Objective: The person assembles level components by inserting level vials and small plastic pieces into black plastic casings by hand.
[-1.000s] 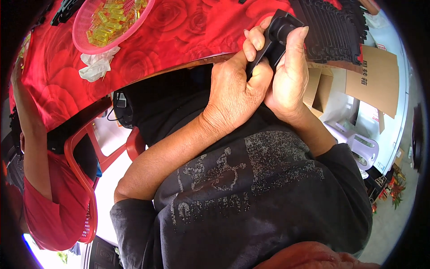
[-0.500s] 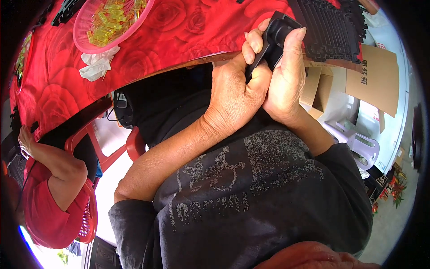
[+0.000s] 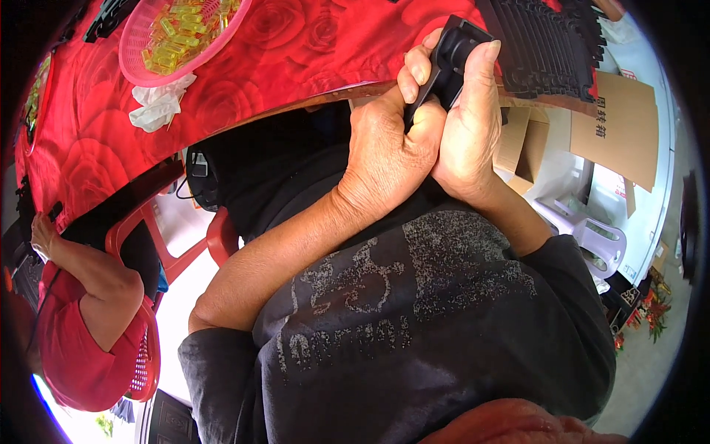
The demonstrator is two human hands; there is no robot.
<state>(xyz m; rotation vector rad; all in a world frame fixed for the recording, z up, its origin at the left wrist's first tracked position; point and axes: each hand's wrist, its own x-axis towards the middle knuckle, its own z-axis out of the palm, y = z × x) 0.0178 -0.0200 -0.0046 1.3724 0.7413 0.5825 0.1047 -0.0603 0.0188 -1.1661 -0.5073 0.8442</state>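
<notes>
The biggest thing was a table [image 3: 281, 44] with a red rose cloth over it. The person was at the table's near side, in a dark shirt [image 3: 414, 333] with pale speckles on the front. Near the table's left end was another person [image 3: 81, 355] in a red top, with one bare hand [image 3: 44, 235] close to the table's corner. A red plastic chair [image 3: 154, 340] was there too, lower than the table's top. Past the table's right end was a brown cardboard box [image 3: 627, 133]. Flat black parts [image 3: 540, 52] lay in rows on the right part of the table. A pink basket [image 3: 133, 48] with little holes sat on the left part.

The right hand [image 3: 471, 137] was wrapped round a black piece [image 3: 447, 70], its thumb up on one side and its fingertips curled over the other. The left hand [image 3: 384, 144] gripped the low end of the same piece, with its thumb in front. Its other fingers were mostly hidden. The black piece leaned above the table's near edge, toward the right end. Some crumpled white paper [image 3: 159, 103] lay at the table's near edge, just beside the basket. Smallest were the yellow see-through bits [image 3: 181, 33], heaped in the basket on the table.
</notes>
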